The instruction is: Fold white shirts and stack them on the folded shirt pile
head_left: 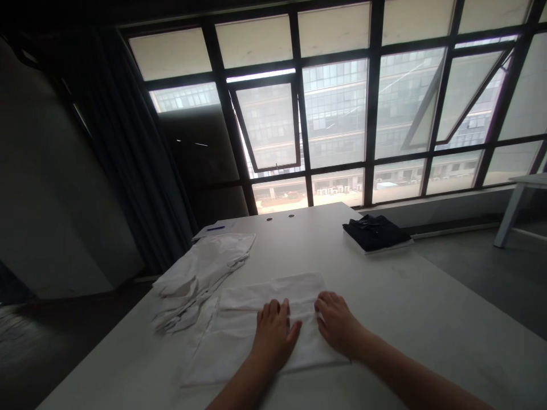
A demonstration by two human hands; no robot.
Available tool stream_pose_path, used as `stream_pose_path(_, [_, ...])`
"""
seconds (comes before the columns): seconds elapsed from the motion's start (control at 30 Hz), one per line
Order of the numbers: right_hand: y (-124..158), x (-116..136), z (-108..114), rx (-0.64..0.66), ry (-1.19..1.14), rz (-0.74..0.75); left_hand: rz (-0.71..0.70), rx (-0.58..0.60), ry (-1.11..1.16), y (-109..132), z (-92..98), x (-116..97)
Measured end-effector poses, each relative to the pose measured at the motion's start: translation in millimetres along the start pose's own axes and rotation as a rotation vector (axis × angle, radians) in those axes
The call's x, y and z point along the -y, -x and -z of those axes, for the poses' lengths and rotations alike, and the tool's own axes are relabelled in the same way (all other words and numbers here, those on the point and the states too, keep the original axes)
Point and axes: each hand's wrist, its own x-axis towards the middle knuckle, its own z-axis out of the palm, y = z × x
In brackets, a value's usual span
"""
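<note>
While the left hand (pixel 273 337) lies flat — right hand (pixel 336 322) curled, grip unclear — the white cloth (pixel 237 339) sits folded.

bare table (pixel 427 319) right of right hand (pixel 337 324); white garment pile (pixel 200 273) blocks left; dark stack (pixel 376 232) ahead-right.

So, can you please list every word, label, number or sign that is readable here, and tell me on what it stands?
No text here can be read.
Sheet of paper at the far left: any writing is too small to read.
Folded white cloth: no label or print visible.
Folded dark garment: no label visible.
Building outside the window: no sign legible.
</note>
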Motion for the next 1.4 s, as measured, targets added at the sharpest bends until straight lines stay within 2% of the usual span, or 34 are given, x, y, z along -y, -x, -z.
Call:
stream_pose_path(0.13, [-2,-16,0,0.203,-0.158,0.141,-0.049,-0.008,0.036,-3,-7.2,11])
stream_pose_path(0.2, [-5,-21,1,0.281,-0.198,0.134,-0.056,0.005,0.075,-7,-4.7,17])
stream_pose_path(0.3, [-6,-22,3,0.326,-0.217,0.119,-0.019,0.016,0.166,-15,2.2,23])
stream_pose_path(0.5, [-6,-19,6,0.321,-0.211,0.096,0.078,0.024,0.293,-27,10.0,34])
stream_pose_path(0.7, [-6,-20,5,0.311,-0.223,0.098,0.114,0.045,0.240,-29,12.3,44])
stream_pose_path(0.77, [-6,-20,3,0.309,-0.220,0.101,0.130,0.017,0.219,-28,15.6,47])
stream_pose_path(0.87, [-6,-19,6,0.292,-0.209,0.104,0.075,-0.068,0.215,-25,24.6,42])
stream_pose_path(0.97, [-9,-16,17,0.265,-0.177,0.127,-0.079,-0.101,0.278,-19,35.4,21])
stream_pose_path(1.07, [-12,-11,33,0.237,-0.113,0.140,-0.220,-0.024,0.330,-7,39.1,-7])
stream_pose_path(1.17, [-14,-5,44,0.226,-0.011,0.094,-0.241,0.142,0.333,7,31.6,-27])
stream_pose_path(1.27, [-15,-1,46,0.217,0.051,0.051,-0.278,0.303,0.310,16,21.0,-32])
stream_pose_path(1.4, [-14,-2,29,0.107,-0.080,0.123,-0.313,0.382,0.290,18,17.4,-29])
